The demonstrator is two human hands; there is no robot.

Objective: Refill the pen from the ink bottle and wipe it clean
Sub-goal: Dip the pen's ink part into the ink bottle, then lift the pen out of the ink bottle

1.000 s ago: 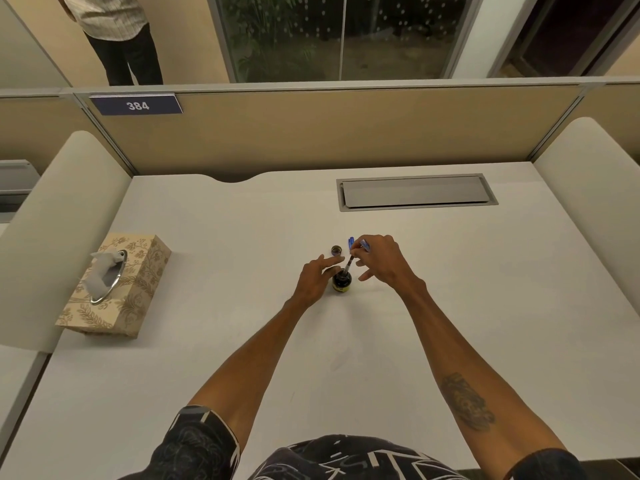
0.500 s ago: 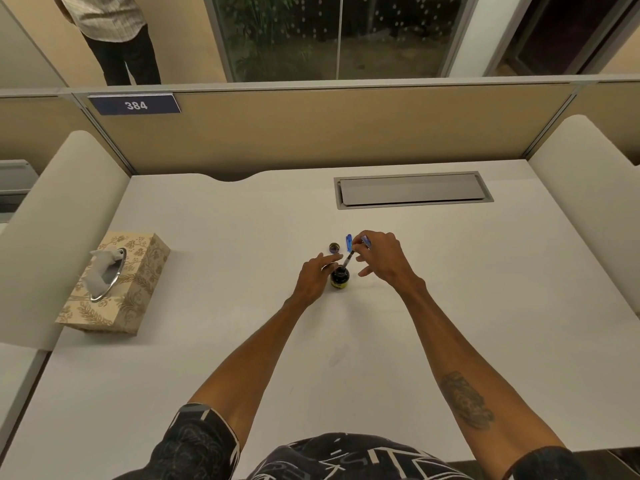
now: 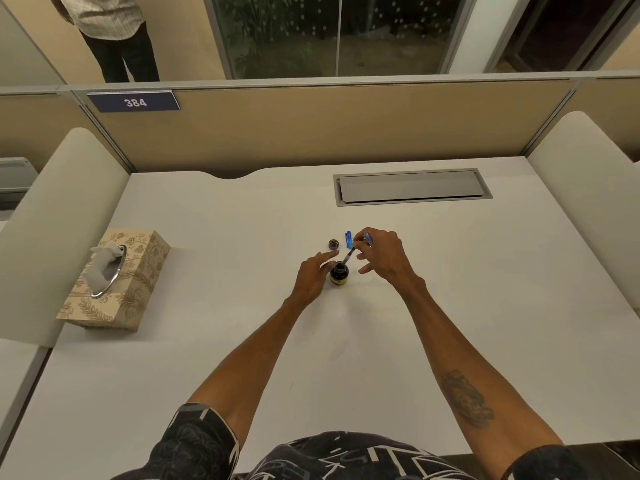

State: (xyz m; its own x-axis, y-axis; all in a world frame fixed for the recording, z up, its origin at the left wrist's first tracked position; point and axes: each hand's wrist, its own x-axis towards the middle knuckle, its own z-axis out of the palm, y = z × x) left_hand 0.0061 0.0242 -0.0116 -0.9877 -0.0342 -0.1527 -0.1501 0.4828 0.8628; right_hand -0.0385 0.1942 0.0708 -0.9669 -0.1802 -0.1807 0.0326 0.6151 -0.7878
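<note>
Nib of slim blue-and-black pen (image 3: 349, 256), pinched in right hand (image 3: 384, 258), should be kept submerged in small dark glass ink bottle (image 3: 338, 276) on white desk (image 3: 450, 306), steadied by slack left hand (image 3: 310, 280) alongside.

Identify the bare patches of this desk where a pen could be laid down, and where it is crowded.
Free: the wide desk stretch right of the right hand, in front of the cable hatch; the patch between tissue box and left hand. Crowded: around the ink bottle, where bottle cap, blue pen piece and both hands cluster.

one pen (image 3: 349, 256), one bottle (image 3: 339, 275), one cap (image 3: 334, 243)
</note>
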